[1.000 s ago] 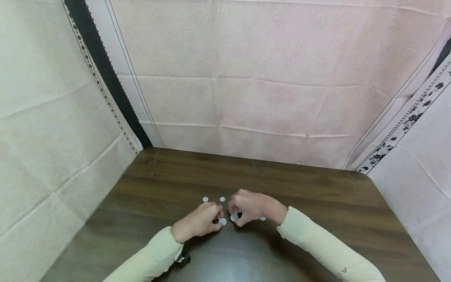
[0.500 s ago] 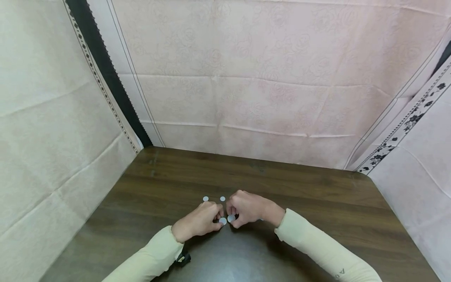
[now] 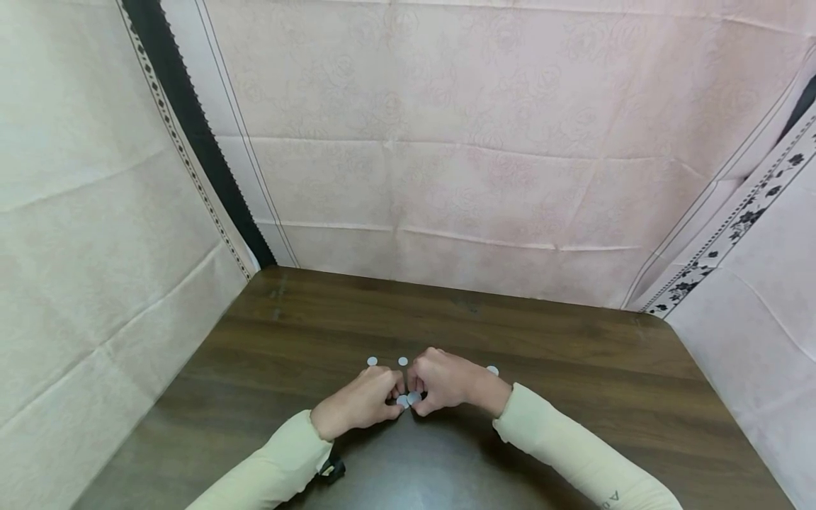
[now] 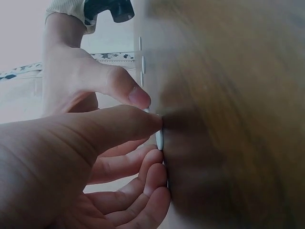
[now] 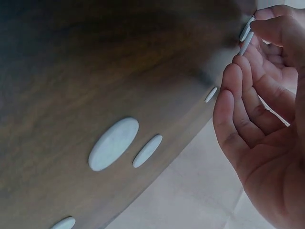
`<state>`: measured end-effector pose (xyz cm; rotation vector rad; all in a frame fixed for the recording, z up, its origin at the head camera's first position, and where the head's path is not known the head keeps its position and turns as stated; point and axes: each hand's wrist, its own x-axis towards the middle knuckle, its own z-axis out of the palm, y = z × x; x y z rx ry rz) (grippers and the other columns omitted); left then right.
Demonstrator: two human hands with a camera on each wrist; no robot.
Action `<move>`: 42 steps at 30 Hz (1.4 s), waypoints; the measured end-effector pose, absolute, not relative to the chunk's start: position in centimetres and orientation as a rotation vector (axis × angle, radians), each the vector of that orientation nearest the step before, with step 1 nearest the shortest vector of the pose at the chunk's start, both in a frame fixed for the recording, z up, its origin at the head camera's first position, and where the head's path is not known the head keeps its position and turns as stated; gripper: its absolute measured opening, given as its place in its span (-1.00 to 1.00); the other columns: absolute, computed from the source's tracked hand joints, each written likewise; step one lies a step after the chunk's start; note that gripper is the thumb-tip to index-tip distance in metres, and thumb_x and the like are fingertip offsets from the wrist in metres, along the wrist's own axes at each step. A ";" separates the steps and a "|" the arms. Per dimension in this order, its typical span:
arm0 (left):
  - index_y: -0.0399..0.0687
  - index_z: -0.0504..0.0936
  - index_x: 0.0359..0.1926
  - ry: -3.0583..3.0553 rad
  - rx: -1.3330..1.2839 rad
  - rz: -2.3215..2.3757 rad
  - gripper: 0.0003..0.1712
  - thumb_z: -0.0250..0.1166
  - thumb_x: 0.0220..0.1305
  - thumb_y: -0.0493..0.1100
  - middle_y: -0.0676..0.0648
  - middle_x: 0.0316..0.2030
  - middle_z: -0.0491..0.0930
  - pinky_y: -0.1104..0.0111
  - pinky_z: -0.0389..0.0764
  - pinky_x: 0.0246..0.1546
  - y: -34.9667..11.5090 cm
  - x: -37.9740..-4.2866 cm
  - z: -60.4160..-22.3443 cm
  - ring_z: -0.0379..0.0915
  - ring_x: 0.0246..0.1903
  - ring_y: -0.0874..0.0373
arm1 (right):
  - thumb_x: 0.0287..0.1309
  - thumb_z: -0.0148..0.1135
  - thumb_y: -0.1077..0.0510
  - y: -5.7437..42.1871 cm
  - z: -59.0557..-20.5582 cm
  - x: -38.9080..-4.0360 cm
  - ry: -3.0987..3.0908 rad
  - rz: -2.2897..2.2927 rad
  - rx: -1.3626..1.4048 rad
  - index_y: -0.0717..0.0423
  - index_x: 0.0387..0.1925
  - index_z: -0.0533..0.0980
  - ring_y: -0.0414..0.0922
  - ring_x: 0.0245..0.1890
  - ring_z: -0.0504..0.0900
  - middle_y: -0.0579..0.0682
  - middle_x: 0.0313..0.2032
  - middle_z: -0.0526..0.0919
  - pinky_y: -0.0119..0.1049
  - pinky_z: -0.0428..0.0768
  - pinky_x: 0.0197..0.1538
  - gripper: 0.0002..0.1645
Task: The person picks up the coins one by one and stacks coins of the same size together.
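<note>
Thin white round discs lie on the wooden table. My left hand (image 3: 360,401) pinches one white disc (image 3: 401,401) between thumb and fingers, low against the tabletop. Facing it, my right hand (image 3: 445,380) pinches a second white disc (image 3: 414,398). In the head view the two discs meet edge to edge or slightly overlap; I cannot tell which. From the left wrist, one held disc (image 4: 159,139) shows edge-on by the left thumb. In the right wrist view, the left hand's disc (image 5: 247,28) and the right hand's disc (image 5: 246,44) sit close together at the fingertips.
Beyond my hands lie two discs, one at left (image 3: 372,361) and one nearer the middle (image 3: 403,361). Another disc (image 3: 493,370) shows behind the right wrist. The right wrist view has a large disc (image 5: 114,144) beside a smaller disc (image 5: 147,150). Pale cloth (image 3: 446,198) hangs around the table (image 3: 306,319).
My right hand has slid left with its disc, up to the disc at my left hand. A disc beyond the right wrist has come into sight. The left hand has stayed put.
</note>
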<state>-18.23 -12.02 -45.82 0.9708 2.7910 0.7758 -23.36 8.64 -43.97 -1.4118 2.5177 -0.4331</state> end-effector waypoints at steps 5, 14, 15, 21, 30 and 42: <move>-0.17 0.63 -0.31 2.790 0.960 0.791 -0.84 0.49 0.19 -0.32 -0.03 -0.37 0.61 0.49 0.48 -0.36 -12.0 -18.2 -45.9 0.35 -0.40 0.36 | 0.05 0.56 0.10 8.5 -44.2 -23.2 2.540 -0.406 -1.413 0.00 -0.40 0.69 -0.49 -0.48 0.56 -0.19 -0.44 0.74 -0.63 0.55 -0.35 -0.85; -0.17 0.63 -0.32 2.783 0.948 0.819 -0.83 0.49 0.16 -0.34 -0.04 -0.38 0.63 0.49 0.51 -0.36 -12.0 -18.3 -45.9 0.44 -0.40 0.30 | 0.06 0.57 0.08 8.3 -44.5 -23.0 2.547 -0.411 -1.420 -0.04 -0.40 0.68 -0.47 -0.44 0.61 -0.22 -0.44 0.74 -0.64 0.55 -0.33 -0.84; -0.17 0.62 -0.32 2.782 0.945 0.820 -0.83 0.49 0.15 -0.34 -0.03 -0.38 0.63 0.49 0.51 -0.36 -12.0 -18.3 -45.9 0.44 -0.40 0.30 | 0.07 0.57 0.09 8.2 -44.5 -23.0 2.545 -0.414 -1.423 -0.04 -0.40 0.68 -0.47 -0.44 0.61 -0.23 -0.44 0.74 -0.64 0.55 -0.33 -0.84; -0.17 0.62 -0.33 2.770 0.933 0.843 -0.83 0.50 0.15 -0.34 -0.02 -0.40 0.62 0.48 0.50 -0.37 -12.1 -18.4 -45.9 0.42 -0.42 0.32 | 0.08 0.57 0.09 8.1 -44.4 -22.8 2.536 -0.452 -1.436 -0.01 -0.42 0.67 -0.50 -0.48 0.56 -0.18 -0.45 0.75 -0.65 0.53 -0.36 -0.84; -0.18 0.63 -0.32 2.732 0.935 0.884 -0.84 0.48 0.13 -0.37 -0.02 -0.40 0.64 0.48 0.50 -0.37 -12.3 -18.7 -45.7 0.45 -0.42 0.30 | 0.11 0.55 0.10 7.9 -44.6 -22.7 2.536 -0.474 -1.427 -0.03 -0.43 0.67 -0.56 -0.50 0.54 -0.22 -0.48 0.75 -0.67 0.52 -0.39 -0.85; -0.16 0.64 -0.33 2.712 0.923 0.889 -0.84 0.48 0.12 -0.37 -0.01 -0.41 0.63 0.49 0.48 -0.39 -12.5 -18.8 -45.6 0.42 -0.44 0.32 | 0.11 0.55 0.13 7.9 -44.6 -22.6 2.534 -0.529 -1.411 0.01 -0.42 0.69 -0.48 -0.44 0.66 -0.20 -0.45 0.77 -0.67 0.55 -0.34 -0.87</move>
